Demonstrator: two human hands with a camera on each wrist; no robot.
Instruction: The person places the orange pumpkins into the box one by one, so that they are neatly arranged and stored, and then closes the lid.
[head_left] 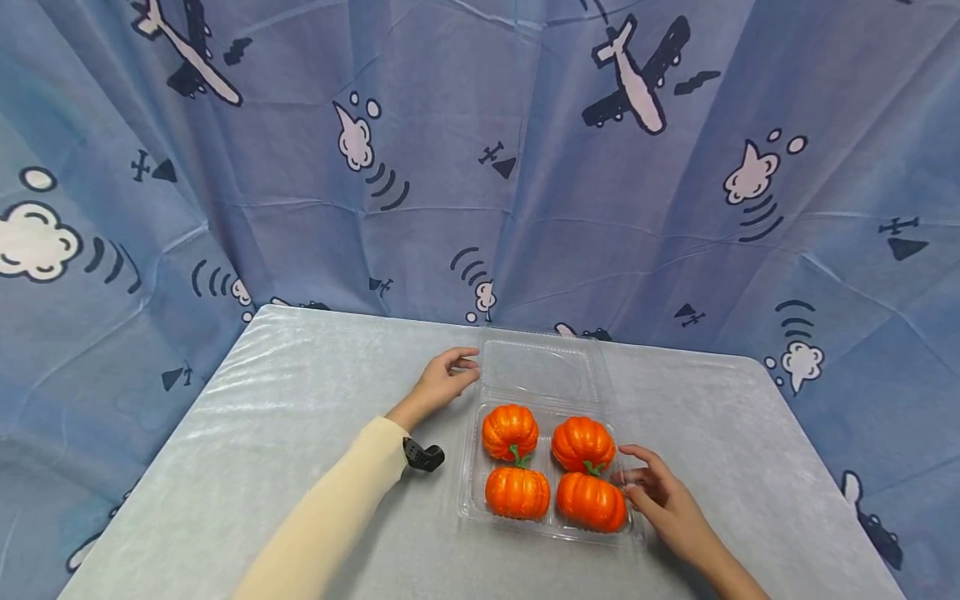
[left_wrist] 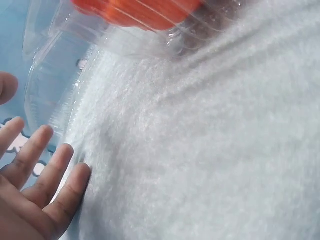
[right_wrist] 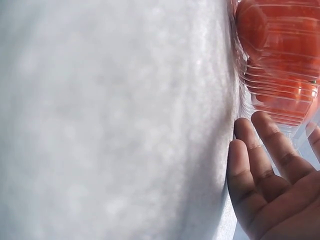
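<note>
A clear plastic clamshell box (head_left: 468,492) lies unfolded on the table, its lid (head_left: 542,367) spread flat toward the back. Several small orange toy pumpkins with green stems sit in its base, among them a back-left pumpkin (head_left: 510,431) and a front-right pumpkin (head_left: 592,502). At the lid's left edge is my left hand (head_left: 444,379), fingers loosely extended and holding nothing; whether the tips touch the plastic I cannot tell. My right hand (head_left: 666,502) is by the base's right wall, its fingers (right_wrist: 272,137) relaxed and spread close to the ribbed side.
A pale grey cloth (head_left: 300,392) covers the table. Behind it hangs a blue curtain (head_left: 450,167) printed with planes and clouds. A black device (head_left: 423,455) is strapped at the left wrist, over the cream sleeve (head_left: 337,500).
</note>
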